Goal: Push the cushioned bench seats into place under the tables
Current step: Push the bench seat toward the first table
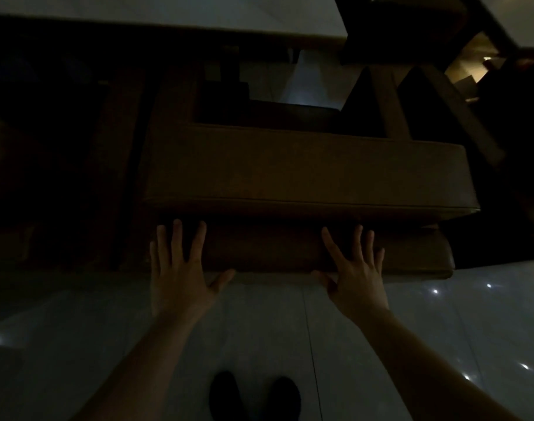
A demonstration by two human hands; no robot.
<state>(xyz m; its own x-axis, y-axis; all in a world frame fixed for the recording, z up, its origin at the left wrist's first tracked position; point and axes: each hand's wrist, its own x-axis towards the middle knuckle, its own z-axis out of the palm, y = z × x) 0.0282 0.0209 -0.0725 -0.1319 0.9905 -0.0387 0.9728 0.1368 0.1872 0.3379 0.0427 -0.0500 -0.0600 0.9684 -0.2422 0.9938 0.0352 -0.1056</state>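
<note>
The room is dim. A brown cushioned bench seat [305, 168] stands in front of me, its padded top wide and flat above a lower front panel. My left hand [180, 268] lies flat against the left of that front panel, fingers spread. My right hand [355, 273] presses flat against the right of the same panel, fingers also spread. Neither hand grips anything. Beyond the bench a pale table top [168, 16] runs across the upper left, with dark table legs under it.
Glossy pale floor tiles [472, 323] with light glints lie under me, and my two dark shoes [253, 396] show at the bottom. Another dark bench or table frame [435, 95] angles away at the upper right. The left side is in deep shadow.
</note>
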